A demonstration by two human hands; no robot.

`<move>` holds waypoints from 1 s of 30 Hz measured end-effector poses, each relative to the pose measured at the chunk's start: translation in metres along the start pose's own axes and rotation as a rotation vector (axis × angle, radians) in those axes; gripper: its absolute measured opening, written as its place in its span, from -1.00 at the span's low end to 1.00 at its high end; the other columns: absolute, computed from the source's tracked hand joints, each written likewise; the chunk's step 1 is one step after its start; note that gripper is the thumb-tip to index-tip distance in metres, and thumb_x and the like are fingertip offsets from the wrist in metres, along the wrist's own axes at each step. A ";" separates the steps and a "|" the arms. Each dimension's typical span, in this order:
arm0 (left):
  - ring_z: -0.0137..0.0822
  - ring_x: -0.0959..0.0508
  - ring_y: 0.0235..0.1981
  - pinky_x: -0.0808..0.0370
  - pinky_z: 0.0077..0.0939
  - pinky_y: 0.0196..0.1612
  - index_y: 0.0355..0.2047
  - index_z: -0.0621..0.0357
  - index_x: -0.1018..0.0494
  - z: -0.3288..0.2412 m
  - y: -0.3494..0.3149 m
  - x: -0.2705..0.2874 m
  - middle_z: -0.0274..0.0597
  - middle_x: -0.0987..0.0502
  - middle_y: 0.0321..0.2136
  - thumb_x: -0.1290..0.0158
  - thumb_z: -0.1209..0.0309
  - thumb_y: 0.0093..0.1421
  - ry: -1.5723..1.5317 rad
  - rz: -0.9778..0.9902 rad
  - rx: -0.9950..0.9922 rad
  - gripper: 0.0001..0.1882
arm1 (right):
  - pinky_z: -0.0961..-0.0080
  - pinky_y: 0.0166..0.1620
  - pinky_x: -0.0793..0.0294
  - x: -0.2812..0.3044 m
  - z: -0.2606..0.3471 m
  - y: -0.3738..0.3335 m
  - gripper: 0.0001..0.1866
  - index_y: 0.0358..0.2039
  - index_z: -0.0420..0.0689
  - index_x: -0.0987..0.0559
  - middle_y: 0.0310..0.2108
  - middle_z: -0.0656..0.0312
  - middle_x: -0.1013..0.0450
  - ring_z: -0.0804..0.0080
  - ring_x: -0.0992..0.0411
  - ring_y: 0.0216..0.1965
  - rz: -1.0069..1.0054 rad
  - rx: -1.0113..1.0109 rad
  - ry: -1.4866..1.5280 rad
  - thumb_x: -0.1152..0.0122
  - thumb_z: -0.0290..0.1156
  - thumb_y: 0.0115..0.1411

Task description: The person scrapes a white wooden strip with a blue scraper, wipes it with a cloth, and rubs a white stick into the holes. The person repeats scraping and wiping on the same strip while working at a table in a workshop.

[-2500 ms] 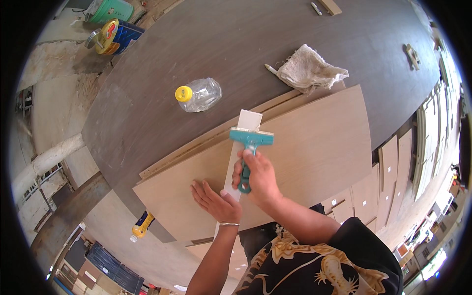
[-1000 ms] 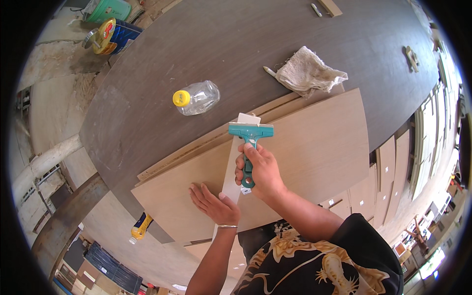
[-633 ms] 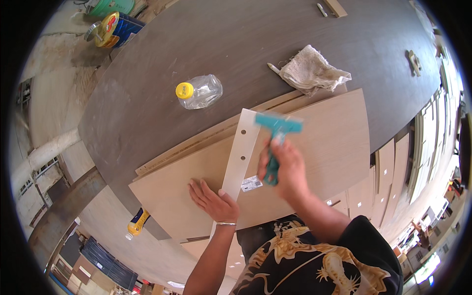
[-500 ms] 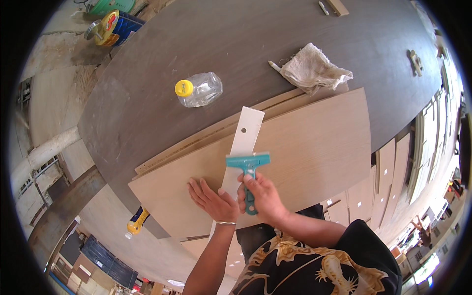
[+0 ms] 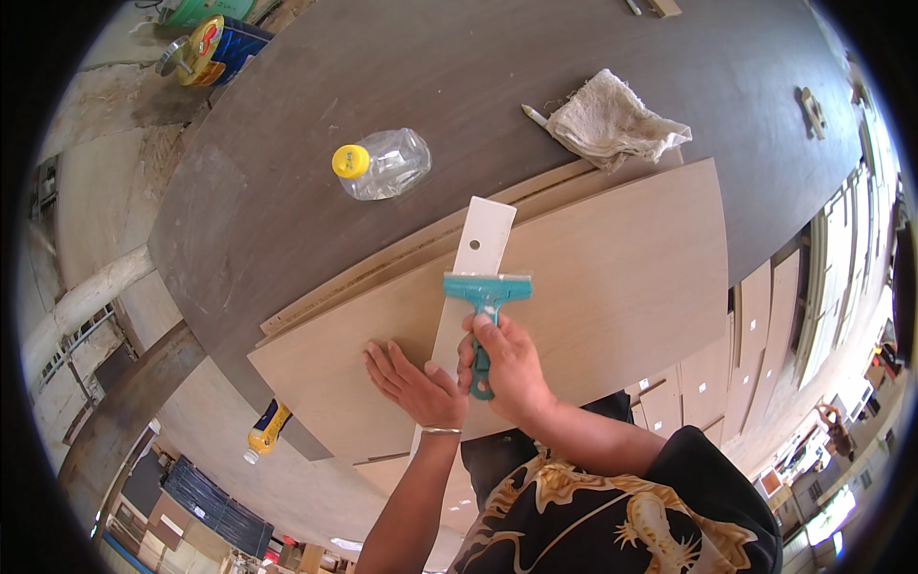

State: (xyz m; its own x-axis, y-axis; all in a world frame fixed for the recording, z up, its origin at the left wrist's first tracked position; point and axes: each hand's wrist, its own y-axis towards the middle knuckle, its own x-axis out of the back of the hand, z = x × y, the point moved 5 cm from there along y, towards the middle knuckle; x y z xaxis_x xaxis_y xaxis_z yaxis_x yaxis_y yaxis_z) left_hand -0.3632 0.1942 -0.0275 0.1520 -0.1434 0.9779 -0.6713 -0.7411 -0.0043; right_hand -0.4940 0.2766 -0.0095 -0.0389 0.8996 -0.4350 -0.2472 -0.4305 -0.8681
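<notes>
My right hand (image 5: 510,364) is wrapped round the handle of a teal scraper (image 5: 488,289), its wide head lying across a long white strip (image 5: 483,237) with a hole near its far end. The strip runs slantwise over a light wood-coloured panel (image 5: 612,258). My left hand (image 5: 411,385) lies flat with fingers spread, on the panel just left of the strip; its thumb reaches the strip's edge. More board edges (image 5: 421,251) show beneath the panel's far side.
A clear plastic bottle (image 5: 397,163) with a yellow cap lies on the dark table (image 5: 258,182). Beyond the panel sit a crumpled cloth (image 5: 612,117) and a pen-like stick (image 5: 534,116). A yellow bottle (image 5: 267,430) is at left, a blue-and-gold can (image 5: 228,50) at far left.
My right hand has pushed the scraper a little farther along the strip, toward its holed end. The left hand stays flat on the panel. The whole view has shifted slightly.
</notes>
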 end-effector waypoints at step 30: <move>0.39 -0.06 0.51 -0.02 0.35 0.47 0.44 0.40 -0.13 -0.002 -0.002 0.000 0.35 -0.08 0.50 0.26 0.13 0.55 -0.003 0.007 0.004 -0.35 | 0.50 -0.54 -0.38 -0.011 0.010 0.004 -0.71 -0.04 -0.15 -0.43 -0.47 0.25 -0.43 0.46 -0.44 -0.60 -0.049 0.005 0.005 0.03 -0.17 0.58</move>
State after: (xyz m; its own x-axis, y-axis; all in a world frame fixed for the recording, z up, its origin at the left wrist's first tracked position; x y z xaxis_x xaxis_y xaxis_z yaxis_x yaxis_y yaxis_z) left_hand -0.3633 0.1966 -0.0268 0.1493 -0.1510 0.9772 -0.6693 -0.7429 -0.0125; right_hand -0.5043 0.2653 -0.0058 -0.0217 0.9194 -0.3928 -0.2537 -0.3851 -0.8873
